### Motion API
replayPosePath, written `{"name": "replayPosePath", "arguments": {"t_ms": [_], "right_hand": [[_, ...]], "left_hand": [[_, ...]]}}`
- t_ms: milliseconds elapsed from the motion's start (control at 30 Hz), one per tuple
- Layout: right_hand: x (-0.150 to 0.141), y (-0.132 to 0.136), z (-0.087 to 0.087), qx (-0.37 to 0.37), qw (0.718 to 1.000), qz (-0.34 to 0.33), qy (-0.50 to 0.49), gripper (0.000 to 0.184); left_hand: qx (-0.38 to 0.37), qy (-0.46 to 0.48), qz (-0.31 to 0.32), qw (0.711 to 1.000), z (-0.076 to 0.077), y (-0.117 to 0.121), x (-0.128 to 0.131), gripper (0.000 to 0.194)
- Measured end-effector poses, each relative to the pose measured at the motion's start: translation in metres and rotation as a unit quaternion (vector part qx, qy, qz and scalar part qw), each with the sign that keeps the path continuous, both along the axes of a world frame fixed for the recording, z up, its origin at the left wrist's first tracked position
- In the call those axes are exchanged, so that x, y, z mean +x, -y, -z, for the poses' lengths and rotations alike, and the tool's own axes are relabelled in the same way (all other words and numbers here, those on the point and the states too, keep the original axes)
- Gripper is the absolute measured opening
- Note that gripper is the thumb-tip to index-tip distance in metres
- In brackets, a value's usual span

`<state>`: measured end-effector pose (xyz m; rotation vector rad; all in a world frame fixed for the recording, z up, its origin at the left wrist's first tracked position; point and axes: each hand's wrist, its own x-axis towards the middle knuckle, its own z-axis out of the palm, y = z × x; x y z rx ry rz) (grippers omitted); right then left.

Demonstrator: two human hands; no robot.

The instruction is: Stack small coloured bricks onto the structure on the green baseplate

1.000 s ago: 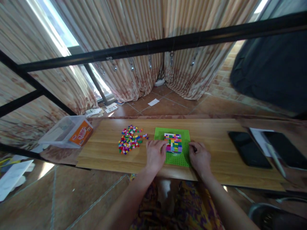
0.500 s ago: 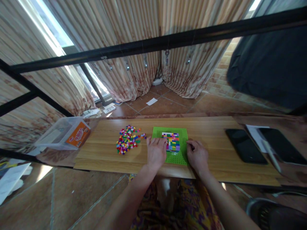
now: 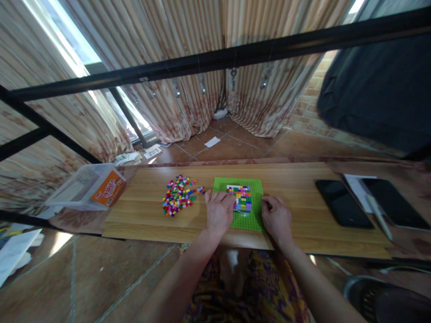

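Note:
A green studded baseplate [image 3: 252, 224] lies on the wooden board in front of me. On it sits a low block of many-coloured toy bricks [image 3: 244, 197], with a white row along its far left side. My left hand [image 3: 220, 210] reaches over the baseplate's left part, its bent fingers at the left side of the brick block. Whatever those fingertips may hold is hidden. At the baseplate's right edge, my right hand [image 3: 276, 217] is curled, thumb and forefinger together against the edge. Left of the baseplate is a loose pile of small coloured bricks [image 3: 177, 197].
The wooden board [image 3: 141, 220] lies across my lap side. At its left stands a clear plastic box [image 3: 79, 186] with an orange label. To the right are a dark phone [image 3: 343, 204], a second dark device [image 3: 395, 202], white paper and a pen [image 3: 380, 217]. A black bar [image 3: 208, 60] crosses beyond.
The whole view has shifted very slightly. Both hands stay in the same places at the baseplate, and the bricks look the same.

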<state>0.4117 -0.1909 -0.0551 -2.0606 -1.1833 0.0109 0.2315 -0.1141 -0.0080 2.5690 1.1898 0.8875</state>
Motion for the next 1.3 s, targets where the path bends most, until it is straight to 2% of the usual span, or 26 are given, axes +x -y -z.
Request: {"name": "replayPosePath", "arguments": {"t_ms": [267,467,633,800,933,1133,1300], "right_hand": [[0.000,0.000,0.000,0.010,1.000,-0.005,-0.005,0.027],[0.000,0.000,0.000,0.006,1.000,-0.005,-0.004,0.027],[-0.001,0.001,0.000,0.010,1.000,-0.005,-0.004,0.029],[0.000,0.002,-0.001,0.017,1.000,-0.012,0.000,0.029],[0.002,0.002,0.001,0.011,1.000,-0.008,0.018,0.030],[0.006,0.003,0.007,-0.004,0.999,-0.011,0.038,0.034],[0.008,0.003,0.009,-0.006,0.999,-0.011,0.045,0.036]], "left_hand": [[-0.041,0.024,-0.019,0.999,-0.006,-0.003,0.004,0.016],[0.008,0.010,0.001,1.000,-0.001,0.000,0.001,0.018],[0.058,-0.043,0.018,0.997,-0.003,0.005,0.000,0.019],[0.056,-0.126,0.027,0.990,-0.009,0.007,0.002,0.021],[0.054,-0.152,0.036,0.986,-0.009,0.007,0.004,0.021],[0.026,-0.137,0.027,0.990,-0.010,0.013,0.001,0.021],[-0.007,-0.066,-0.012,0.998,-0.015,0.025,-0.016,0.033]]}}
